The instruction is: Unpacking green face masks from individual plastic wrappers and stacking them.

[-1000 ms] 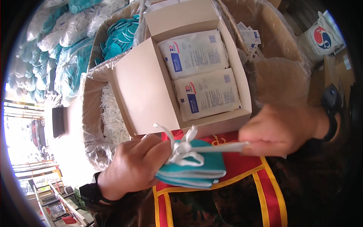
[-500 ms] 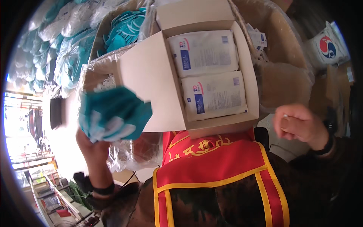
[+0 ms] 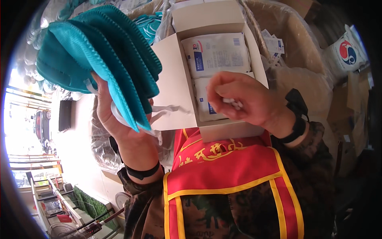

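Observation:
A fanned stack of several teal face masks [image 3: 115, 51] is held up at the left by my left hand [image 3: 115, 115], its fingers closed round the lower part. White ear straps [image 3: 163, 113] dangle from the masks over the box flap. My right hand [image 3: 246, 95] is curled over the open cardboard box [image 3: 223, 26], holding several small white pieces [image 3: 234, 103] that look like plastic clips. Inside the box lie two stacks topped by white printed packets [image 3: 217, 53]. The right hand covers much of the nearer packet [image 3: 202, 99].
Behind the box, a plastic-lined carton of teal masks [image 3: 149, 26] stands left and a larger lined carton [image 3: 284, 20] right, with small printed slips [image 3: 274, 43] inside. A white sack [image 3: 350, 49] is at far right. The box rests against my red apron [image 3: 223, 175].
My left hand has raised the masks up and nearer, and they now fan apart. My right hand has moved left from beside the box to above it, showing the small white pieces.

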A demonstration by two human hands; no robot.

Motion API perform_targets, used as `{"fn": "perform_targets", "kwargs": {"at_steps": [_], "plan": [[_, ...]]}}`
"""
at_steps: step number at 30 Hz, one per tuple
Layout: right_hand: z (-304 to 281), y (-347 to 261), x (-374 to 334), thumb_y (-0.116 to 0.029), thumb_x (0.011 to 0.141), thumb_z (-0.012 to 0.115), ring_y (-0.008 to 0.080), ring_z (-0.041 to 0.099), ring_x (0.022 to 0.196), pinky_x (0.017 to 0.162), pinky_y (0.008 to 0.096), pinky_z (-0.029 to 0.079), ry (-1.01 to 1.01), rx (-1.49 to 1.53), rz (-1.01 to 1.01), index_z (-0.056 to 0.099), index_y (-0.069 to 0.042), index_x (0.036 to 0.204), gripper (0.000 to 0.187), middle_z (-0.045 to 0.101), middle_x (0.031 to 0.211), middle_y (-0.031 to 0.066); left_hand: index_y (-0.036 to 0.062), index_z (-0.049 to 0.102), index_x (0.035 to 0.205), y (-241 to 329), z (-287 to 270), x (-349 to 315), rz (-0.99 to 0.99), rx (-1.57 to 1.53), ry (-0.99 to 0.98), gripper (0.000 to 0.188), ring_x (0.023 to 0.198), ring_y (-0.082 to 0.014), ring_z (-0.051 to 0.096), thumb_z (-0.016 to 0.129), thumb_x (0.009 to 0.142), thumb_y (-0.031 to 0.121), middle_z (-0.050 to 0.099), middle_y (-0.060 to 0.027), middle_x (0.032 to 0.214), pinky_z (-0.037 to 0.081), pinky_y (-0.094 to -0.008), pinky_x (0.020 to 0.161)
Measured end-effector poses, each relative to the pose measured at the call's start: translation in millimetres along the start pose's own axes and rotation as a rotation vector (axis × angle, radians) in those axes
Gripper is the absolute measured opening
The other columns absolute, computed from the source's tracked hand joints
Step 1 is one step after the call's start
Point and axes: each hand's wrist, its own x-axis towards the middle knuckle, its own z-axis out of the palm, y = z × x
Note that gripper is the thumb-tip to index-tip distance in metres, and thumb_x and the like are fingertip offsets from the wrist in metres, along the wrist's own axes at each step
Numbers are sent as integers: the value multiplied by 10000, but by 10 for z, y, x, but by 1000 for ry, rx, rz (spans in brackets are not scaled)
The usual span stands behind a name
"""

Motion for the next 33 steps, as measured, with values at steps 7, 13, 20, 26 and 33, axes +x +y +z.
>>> {"fn": "perform_targets", "kwargs": {"at_steps": [7,13,20,26,33], "plan": [[-41,215,356,-414,993,497,10,399,585,456,149,295,-114,-224,1,651,-12,1109,446,522,758,-30,-39,630,1091,-335,279,100,41,-124,-42,371,704,-250,711,542,951,293,671,-229,1037,575,-235,604],[87,335,361,-395,956,579,50,505,712,614,186,407,-283,-236,-70,645,-9,1133,430,574,833,-13,-21,627,987,-358,239,158,-18,-110,-9,352,513,-146,584,509,975,311,646,-150,831,486,-194,467],[213,251,286,-361,924,639,76,549,758,680,240,426,-332,-300,-56,659,-4,1022,371,642,862,23,-108,505,1181,-381,193,155,-4,-93,-64,402,565,-77,578,539,930,204,559,-115,899,518,-196,584],[53,509,221,-269,945,600,74,518,621,557,218,407,-292,-372,-315,612,-1,840,288,586,757,34,2,625,1045,-267,134,141,61,-58,109,354,592,-180,639,459,1004,312,651,-143,872,553,-249,488],[2,517,143,-260,945,618,24,429,530,472,151,298,-403,139,71,626,-4,928,257,580,737,19,-3,608,1073,-303,201,161,184,117,45,367,614,-92,590,479,982,328,626,-176,1018,477,-221,544]]}}
